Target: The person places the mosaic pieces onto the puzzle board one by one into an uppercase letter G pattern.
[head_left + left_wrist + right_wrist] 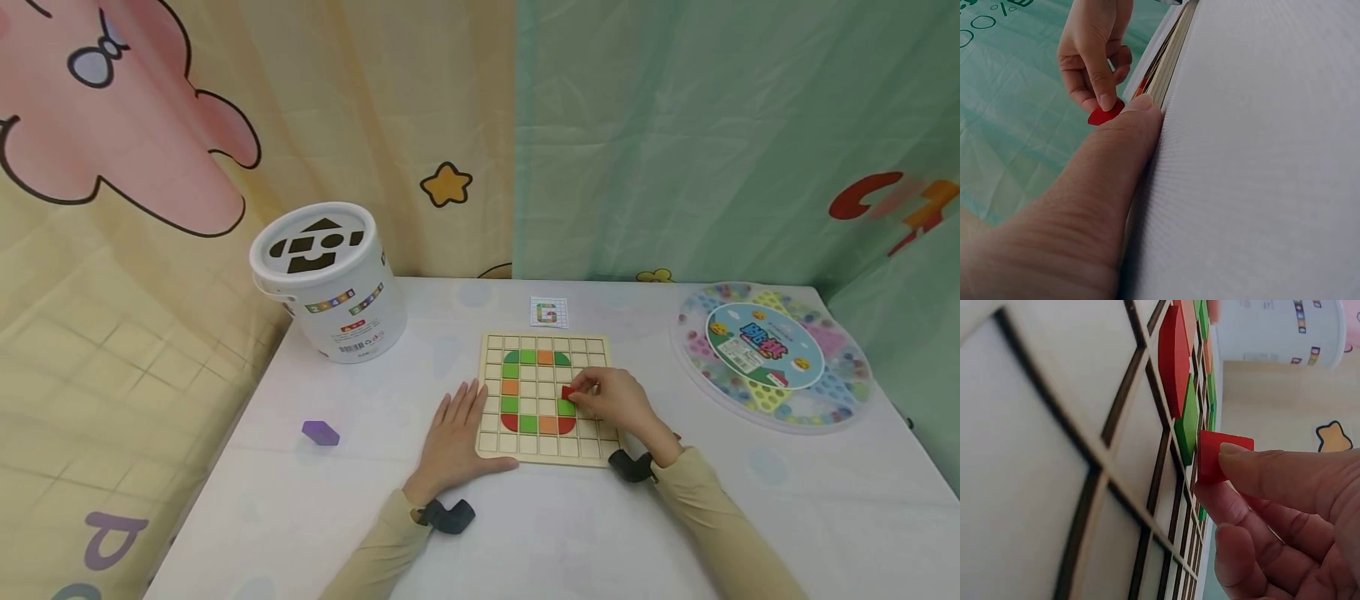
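Note:
A wooden grid board (pixel 537 389) lies on the white table, with green, orange and red tiles forming a broken ring in its cells. My right hand (pixel 615 400) pinches a small red tile (pixel 1213 456) between thumb and fingers, over the ring's right side just above a green tile (pixel 566 407). In the left wrist view that red tile (pixel 1107 114) shows a curved edge. My left hand (pixel 453 442) rests flat with fingers straight against the board's left edge, its thumb (pixel 1138 119) along the front edge.
Behind the board lies a small card (pixel 549 323) printed with a coloured tile pattern. A white bucket (pixel 337 300) with shaped holes in its lid stands at the back left. Nearer is a purple block (pixel 321 432). On the right lies a round clear case (pixel 765 342) of coloured beads.

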Motion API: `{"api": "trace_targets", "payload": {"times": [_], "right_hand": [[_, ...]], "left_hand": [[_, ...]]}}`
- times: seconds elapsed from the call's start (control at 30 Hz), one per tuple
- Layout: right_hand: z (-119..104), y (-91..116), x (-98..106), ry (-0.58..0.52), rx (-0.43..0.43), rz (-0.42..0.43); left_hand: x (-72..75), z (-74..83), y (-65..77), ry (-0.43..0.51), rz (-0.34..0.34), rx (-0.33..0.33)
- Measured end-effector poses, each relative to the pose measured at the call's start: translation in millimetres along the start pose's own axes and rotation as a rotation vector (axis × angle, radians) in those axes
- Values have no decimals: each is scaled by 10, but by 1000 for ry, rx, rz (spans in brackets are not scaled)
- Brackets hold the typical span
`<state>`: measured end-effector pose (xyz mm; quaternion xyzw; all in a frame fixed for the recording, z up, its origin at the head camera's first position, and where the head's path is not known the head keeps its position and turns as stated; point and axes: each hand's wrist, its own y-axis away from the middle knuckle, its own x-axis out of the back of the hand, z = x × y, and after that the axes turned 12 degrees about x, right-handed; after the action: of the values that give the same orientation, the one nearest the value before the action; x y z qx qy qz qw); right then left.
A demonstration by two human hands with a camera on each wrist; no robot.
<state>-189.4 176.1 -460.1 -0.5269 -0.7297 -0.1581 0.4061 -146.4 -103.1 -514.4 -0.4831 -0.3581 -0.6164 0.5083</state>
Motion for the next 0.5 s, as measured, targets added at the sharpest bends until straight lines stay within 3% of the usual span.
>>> {"api": "trace_targets", "payload": {"times": [0.5], "right_hand": [[-10, -134, -68, 47, -71, -19]], "left_hand": [[25, 20, 3, 12, -11, 5]]}}
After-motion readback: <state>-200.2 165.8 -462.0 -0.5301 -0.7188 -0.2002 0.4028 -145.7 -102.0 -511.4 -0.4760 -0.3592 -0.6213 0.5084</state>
